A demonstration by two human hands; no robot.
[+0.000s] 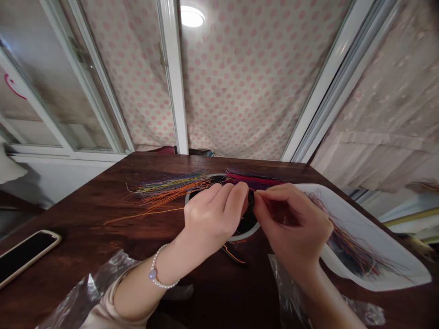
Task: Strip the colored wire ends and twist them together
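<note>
My left hand [216, 212] is closed over a round black dish with a pale grey rim [242, 237], its knuckles turned up. Facing it, my right hand [297, 224] pinches with thumb and forefinger. Between the two hands shows a small dark piece [251, 200], with a thin orange strand at its top; my fingers hide most of it. Orange wires [171, 194] fan out to the left of the dish, beside yellow-green and blue wires [164, 184]. Red and purple wires [252, 178] lie behind my hands.
A white tray [394, 278] at right holds a tangle of coloured wires [360, 251]. A dark tool with an orange-edged handle [235, 255] lies before the dish. Clear plastic [103, 278] lies beneath my left forearm, more plastic [291, 292] by my right, a phone [27, 253] far left.
</note>
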